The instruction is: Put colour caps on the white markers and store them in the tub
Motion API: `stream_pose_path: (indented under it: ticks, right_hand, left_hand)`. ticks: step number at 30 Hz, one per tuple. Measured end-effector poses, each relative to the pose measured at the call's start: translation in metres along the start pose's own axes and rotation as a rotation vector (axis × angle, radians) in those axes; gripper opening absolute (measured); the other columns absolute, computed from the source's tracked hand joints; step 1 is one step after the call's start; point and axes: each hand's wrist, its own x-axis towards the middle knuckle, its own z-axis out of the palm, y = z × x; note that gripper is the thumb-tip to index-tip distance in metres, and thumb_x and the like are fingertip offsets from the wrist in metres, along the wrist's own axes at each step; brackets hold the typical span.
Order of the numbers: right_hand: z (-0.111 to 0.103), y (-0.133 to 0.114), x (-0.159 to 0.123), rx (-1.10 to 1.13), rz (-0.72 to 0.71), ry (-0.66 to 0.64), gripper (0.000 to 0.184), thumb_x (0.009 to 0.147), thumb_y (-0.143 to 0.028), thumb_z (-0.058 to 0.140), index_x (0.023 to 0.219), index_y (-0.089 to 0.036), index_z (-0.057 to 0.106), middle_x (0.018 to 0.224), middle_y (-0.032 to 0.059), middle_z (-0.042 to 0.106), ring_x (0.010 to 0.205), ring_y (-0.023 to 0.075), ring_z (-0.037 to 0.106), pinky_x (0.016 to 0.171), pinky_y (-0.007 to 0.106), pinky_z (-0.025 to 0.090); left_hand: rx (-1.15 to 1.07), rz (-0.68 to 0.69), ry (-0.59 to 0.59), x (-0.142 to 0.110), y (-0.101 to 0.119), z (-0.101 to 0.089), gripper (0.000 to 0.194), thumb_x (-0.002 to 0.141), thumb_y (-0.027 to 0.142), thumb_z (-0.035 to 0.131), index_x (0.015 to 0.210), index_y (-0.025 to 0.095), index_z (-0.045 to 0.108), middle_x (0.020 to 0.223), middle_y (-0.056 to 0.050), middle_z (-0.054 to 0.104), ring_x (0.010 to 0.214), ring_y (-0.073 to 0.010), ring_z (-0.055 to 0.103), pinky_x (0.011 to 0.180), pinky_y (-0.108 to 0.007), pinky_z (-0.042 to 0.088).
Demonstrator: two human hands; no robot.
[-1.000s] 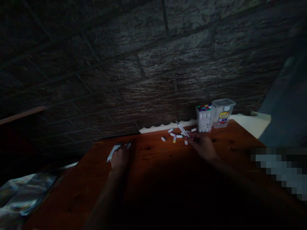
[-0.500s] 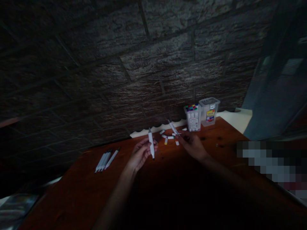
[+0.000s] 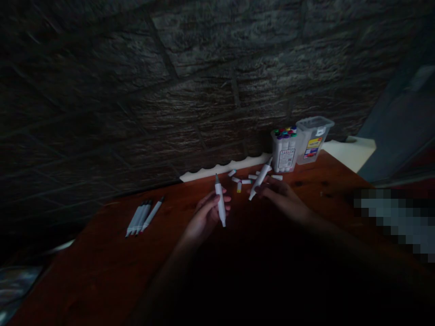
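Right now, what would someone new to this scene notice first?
A white marker in the left hand, just below the picture's centre, stands out first, with a second marker tilted in the right hand. Colourful caps show in the clear box at the back right of the wooden table; a row of pens lies to the left.

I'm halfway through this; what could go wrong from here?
Loose caps lie close to the right grip, so a bump could roll them away. The left grip holds a marker whose upper tip looks uncovered; it might smudge the table if lowered. In this dim light, cap colours could be mixed up.
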Motion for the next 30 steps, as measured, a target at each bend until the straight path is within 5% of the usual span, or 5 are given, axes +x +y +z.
stream_pose_path:
  ticks: [9,16,23,30]
  right_hand:
    - [0.003,-0.006,-0.005,-0.01,0.076,-0.01,0.027,0.083,-0.038,0.058,0.101,-0.02,0.065,0.091,0.0069,0.072,0.072,0.0151,0.062,0.063,0.027,0.048]
    - [0.002,-0.005,-0.006,-0.02,0.06,-0.055,0.03,0.076,-0.044,0.068,0.094,-0.02,0.068,0.088,0.0041,0.071,0.072,0.0148,0.063,0.067,0.029,0.049]
    - [-0.002,0.011,-0.008,-0.648,-0.206,-0.112,0.018,0.083,-0.036,0.065,0.093,-0.022,0.071,0.085,0.0019,0.072,0.073,0.0162,0.065,0.07,0.031,0.049]
    - [-0.009,0.016,-0.007,-1.106,-0.151,-0.097,0.017,0.082,-0.035,0.064,0.093,-0.025,0.073,0.083,0.004,0.073,0.069,0.0183,0.065,0.062,0.03,0.046]
  left_hand:
    - [0.012,0.004,-0.034,-0.004,-0.003,0.006,0.031,0.074,0.026,0.077,0.101,0.014,0.07,0.077,-0.001,0.067,0.059,-0.0091,0.061,0.051,-0.018,0.048]
    - [-0.027,0.08,0.098,-0.004,0.002,0.007,0.029,0.071,0.023,0.077,0.098,0.015,0.068,0.081,-0.001,0.071,0.057,-0.0098,0.065,0.05,-0.018,0.052]
    - [-0.107,0.1,0.129,-0.003,0.007,0.007,0.024,0.073,0.019,0.072,0.096,0.014,0.068,0.082,-0.001,0.073,0.061,-0.0111,0.068,0.056,-0.02,0.056]
    - [-0.148,0.111,0.115,-0.003,0.01,0.005,0.026,0.071,0.016,0.072,0.097,0.014,0.066,0.08,0.0,0.072,0.061,-0.0117,0.068,0.056,-0.021,0.057]
